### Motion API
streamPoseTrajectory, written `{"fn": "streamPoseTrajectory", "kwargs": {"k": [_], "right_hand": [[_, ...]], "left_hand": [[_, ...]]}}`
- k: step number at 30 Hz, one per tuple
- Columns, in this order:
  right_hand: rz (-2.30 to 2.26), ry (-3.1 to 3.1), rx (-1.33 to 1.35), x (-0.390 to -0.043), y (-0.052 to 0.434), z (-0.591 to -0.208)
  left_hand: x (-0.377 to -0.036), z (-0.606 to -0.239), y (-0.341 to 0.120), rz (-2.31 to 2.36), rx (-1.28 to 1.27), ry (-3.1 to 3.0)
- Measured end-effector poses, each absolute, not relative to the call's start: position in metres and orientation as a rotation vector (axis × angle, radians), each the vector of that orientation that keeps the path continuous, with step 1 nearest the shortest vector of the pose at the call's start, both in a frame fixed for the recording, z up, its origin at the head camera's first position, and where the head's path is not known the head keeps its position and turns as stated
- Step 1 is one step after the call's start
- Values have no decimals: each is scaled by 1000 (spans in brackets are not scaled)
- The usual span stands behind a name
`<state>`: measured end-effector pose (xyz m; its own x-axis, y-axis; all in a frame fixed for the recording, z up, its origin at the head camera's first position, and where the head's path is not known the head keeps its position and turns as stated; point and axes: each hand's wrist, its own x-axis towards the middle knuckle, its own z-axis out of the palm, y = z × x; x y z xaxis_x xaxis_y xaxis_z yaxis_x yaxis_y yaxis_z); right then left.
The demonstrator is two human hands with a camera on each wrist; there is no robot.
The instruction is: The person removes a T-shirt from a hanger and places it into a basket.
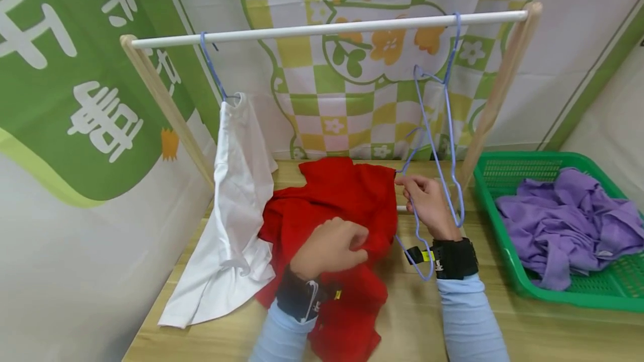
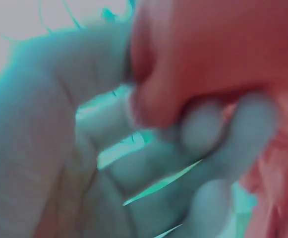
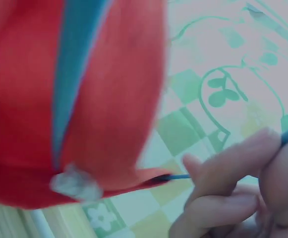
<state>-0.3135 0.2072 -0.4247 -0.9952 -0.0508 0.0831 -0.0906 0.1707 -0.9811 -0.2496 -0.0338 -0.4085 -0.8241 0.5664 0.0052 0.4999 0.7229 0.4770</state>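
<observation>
Light wood forms the surface (image 1: pixel 412 328) that carries everything, with a printed green and checked cloth backdrop (image 1: pixel 352 71) hanging behind it.

Nearest the front edge, the left hand (image 1: pixel 329 247) rests on a red garment (image 1: pixel 337 211) spread across the middle of the surface; its fingers are curled into the cloth, bunching a fold of it. The left wrist view is blurred, but it shows fingers (image 2: pixel 208 134) closed around red fabric.

Just beside it, toward the right edge, the right hand (image 1: pixel 427 205) pinches a blue wire hanger (image 1: pixel 432 144) at the garment's right edge. In the right wrist view the fingers (image 3: pixel 233 173) close on the thin blue wire where it meets the red cloth. The hanger's hook rises to a white rail (image 1: pixel 327 29) carried by a wooden frame (image 1: pixel 166 105).

A white garment (image 1: pixel 233 205) hangs from a second blue hanger (image 1: pixel 213 66) at the rail's left end, its lower part trailing onto the surface toward the left edge. At the right edge sits a green basket (image 1: pixel 508 256) holding purple clothes (image 1: pixel 563 222).
</observation>
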Motion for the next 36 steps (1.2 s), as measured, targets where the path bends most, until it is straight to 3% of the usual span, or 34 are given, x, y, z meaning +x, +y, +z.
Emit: {"fn": "streamPoseTrajectory", "kwargs": {"k": [8,16,27,36], "right_hand": [[1983,-2438,169,-301,198,-410],[2231,-2300,159,-267,164,-384],[2237,-2195,321,-207,154,-343],[2151,-2011,556,-176,159,-311]], "left_hand": [[-278,-422,-66,1296,324,2988],[-294,-435,-80,1566,-100,3087],[-302,-443,-88,1578,-290,3054],[-305,-452,-92,1504,-232,3042]]}}
